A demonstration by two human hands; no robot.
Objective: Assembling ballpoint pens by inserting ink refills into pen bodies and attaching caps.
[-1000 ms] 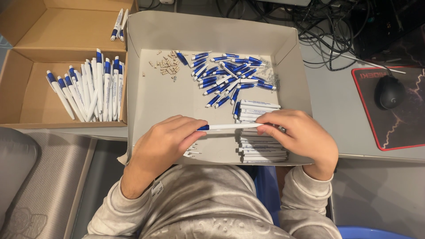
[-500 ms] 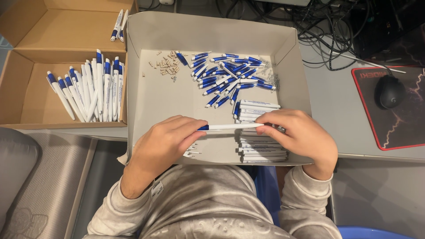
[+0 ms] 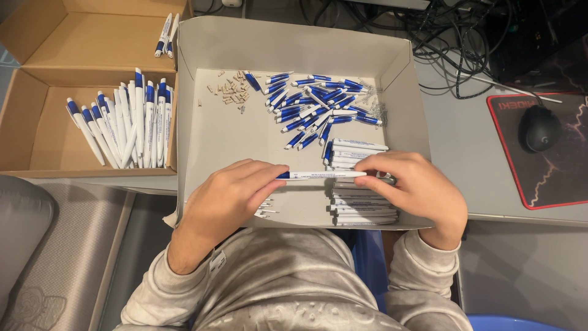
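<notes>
Your left hand [image 3: 229, 196] and right hand [image 3: 416, 187] hold one white pen with a blue end [image 3: 318, 175] level between them, fingers clamped on each end, above the near part of the shallow white cardboard tray [image 3: 294, 43]. Stacked white barrels [image 3: 361, 208] lie under your right hand; loose blue-and-white parts [image 3: 318, 104] and small beige pieces [image 3: 229, 92] lie farther off. To the left, a brown cardboard box [image 3: 37, 141] holds finished pens [image 3: 128, 119]. On the grey tabletop [image 3: 465, 153] at right lies a red-edged black mat [image 3: 551, 153].
</notes>
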